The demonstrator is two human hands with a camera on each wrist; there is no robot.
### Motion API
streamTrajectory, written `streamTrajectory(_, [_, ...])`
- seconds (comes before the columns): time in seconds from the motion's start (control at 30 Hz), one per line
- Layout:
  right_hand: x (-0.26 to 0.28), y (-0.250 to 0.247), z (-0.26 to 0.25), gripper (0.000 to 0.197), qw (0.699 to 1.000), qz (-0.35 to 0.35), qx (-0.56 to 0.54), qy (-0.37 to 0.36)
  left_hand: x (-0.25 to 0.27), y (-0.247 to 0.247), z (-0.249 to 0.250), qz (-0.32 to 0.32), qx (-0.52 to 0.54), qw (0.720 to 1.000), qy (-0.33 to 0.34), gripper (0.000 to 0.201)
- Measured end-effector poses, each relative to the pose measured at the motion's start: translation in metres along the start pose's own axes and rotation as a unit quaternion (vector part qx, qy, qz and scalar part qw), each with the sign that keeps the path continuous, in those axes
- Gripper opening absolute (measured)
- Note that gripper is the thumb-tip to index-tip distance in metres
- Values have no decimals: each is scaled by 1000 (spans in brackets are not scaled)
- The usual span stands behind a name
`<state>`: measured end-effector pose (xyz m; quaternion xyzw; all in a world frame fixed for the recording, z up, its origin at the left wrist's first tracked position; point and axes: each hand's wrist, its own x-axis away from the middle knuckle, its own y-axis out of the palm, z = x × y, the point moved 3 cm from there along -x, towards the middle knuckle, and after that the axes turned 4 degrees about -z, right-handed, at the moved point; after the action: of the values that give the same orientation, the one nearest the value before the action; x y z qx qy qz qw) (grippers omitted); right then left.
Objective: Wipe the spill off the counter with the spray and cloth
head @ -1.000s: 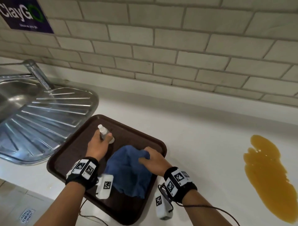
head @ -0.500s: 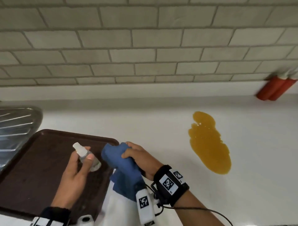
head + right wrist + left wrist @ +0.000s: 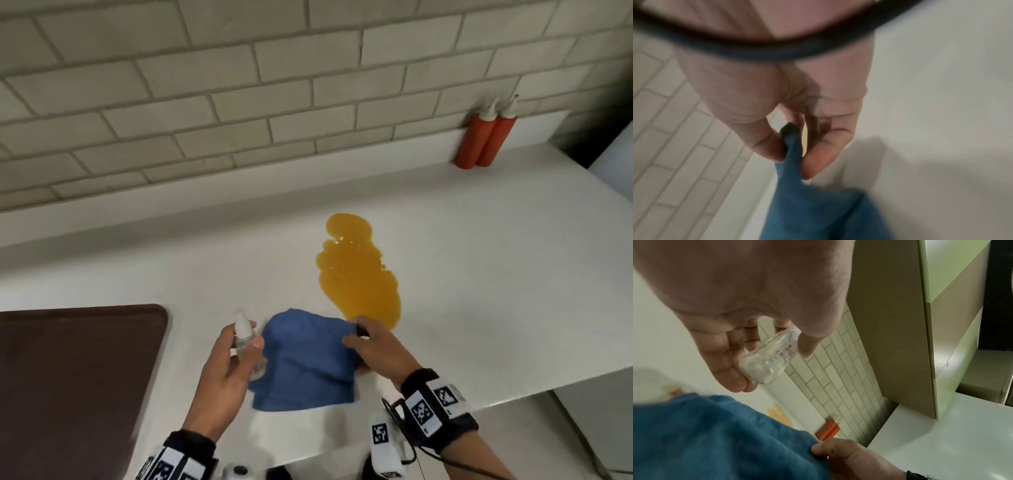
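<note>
An orange spill lies on the white counter. My right hand pinches the edge of a blue cloth just in front of the spill's near end; the right wrist view shows thumb and fingers clamped on a fold of the cloth. My left hand holds a small clear spray bottle upright, left of the cloth. In the left wrist view the spray bottle sits between thumb and fingers above the cloth.
A dark brown tray lies on the counter to the left. Two red squeeze bottles stand against the tiled wall at the back right. The counter's right edge drops off near a white appliance.
Both hands have moved right, off the tray, carrying the spray bottle and the cloth. The cloth now hangs close to the near end of the spill.
</note>
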<state>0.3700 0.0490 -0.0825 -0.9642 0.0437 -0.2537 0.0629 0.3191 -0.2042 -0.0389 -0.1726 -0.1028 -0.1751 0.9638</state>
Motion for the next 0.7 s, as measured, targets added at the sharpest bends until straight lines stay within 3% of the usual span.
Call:
streamTrajectory(0.17, [7,-28,29,10,994,82,63,-39,-5,36,-6,-19,-32,999,-21,20])
streamTrajectory(0.3, [9,-42,35,11,988,134,36,-70,-9,52,-8,-18,-38,999,-23,26])
streamTrajectory(0.4, [15,-47,31,24,980,160,29,-117,-11,55,-11,-19,-45,998,-26,26])
streamTrajectory(0.47, [22,-40,26,32,968,183,102,-139,-14,54,-10,-22,-46,998,-24,28])
streamTrajectory(0.57, [33,-9,8,27,918,213,259,-214,-20,51,-5,-36,-52,998,-14,24])
streamTrajectory(0.63, [30,22,-2,22,894,183,316,-261,-26,50,2,-43,-57,997,-6,22])
streamTrajectory(0.7, [18,51,-3,27,881,150,366,-260,-34,46,8,-47,-60,997,1,34])
